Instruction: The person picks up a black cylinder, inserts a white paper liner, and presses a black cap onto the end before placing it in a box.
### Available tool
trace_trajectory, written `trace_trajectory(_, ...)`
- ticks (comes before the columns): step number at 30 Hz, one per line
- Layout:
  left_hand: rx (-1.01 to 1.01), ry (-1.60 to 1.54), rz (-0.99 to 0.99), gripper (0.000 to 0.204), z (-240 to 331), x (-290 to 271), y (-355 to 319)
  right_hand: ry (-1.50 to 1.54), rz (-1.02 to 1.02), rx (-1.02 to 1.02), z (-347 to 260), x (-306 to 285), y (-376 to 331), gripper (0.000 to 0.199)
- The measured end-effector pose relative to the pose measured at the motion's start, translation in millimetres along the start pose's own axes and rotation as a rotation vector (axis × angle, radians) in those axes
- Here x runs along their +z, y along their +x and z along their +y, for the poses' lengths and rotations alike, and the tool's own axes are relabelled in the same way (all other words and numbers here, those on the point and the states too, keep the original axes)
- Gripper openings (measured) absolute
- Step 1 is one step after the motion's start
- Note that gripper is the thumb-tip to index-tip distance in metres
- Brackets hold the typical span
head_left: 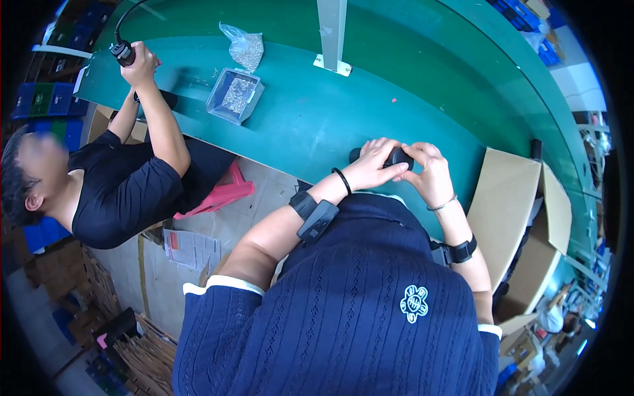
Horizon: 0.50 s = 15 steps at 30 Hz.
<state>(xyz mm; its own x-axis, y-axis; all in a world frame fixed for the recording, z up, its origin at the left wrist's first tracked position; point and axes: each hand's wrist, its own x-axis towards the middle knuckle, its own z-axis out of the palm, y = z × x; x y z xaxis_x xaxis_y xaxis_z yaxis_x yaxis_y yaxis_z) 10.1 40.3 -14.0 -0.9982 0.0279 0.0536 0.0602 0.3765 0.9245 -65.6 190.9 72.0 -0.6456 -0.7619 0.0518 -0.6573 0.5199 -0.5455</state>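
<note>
Both of my hands are closed around a black, rounded, cylinder-like object [398,157] just above the green bench, near its front edge. My left hand [371,165] wraps the object from the left, and a dark end of it pokes out beyond the fingers. From the right, my right hand [430,173] grips the other end, its thumb and fingers close to my left thumb. The palms and fingers cover most of the object, so its exact kind cannot be made out.
An open cardboard box [505,198] with dark items inside stands at the right. A grey bin [234,96] of small metal parts and a plastic bag [246,47] sit on the bench [310,125]. At the left, a co-worker [125,178] grips a corded black tool [123,53].
</note>
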Motion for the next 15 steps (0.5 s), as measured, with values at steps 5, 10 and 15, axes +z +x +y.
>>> trace_trajectory(5, -0.072, -0.106, -0.066, 0.053, 0.4, -4.2, 0.1, 0.033, 0.058, -0.052, 2.3, 6.4, -5.2, 0.059)
trace_trajectory(10, -0.043, -0.115, -0.035, 0.060, -7.2, -6.3, -9.5, 0.678, -0.093, 0.160, 28.2, 17.0, 2.1, 0.035)
trace_trajectory(15, -0.133, 0.012, -0.048, 0.081, 14.0, -13.3, -6.8, 0.966, -0.232, 0.386, 35.1, 29.3, 3.3, 0.029)
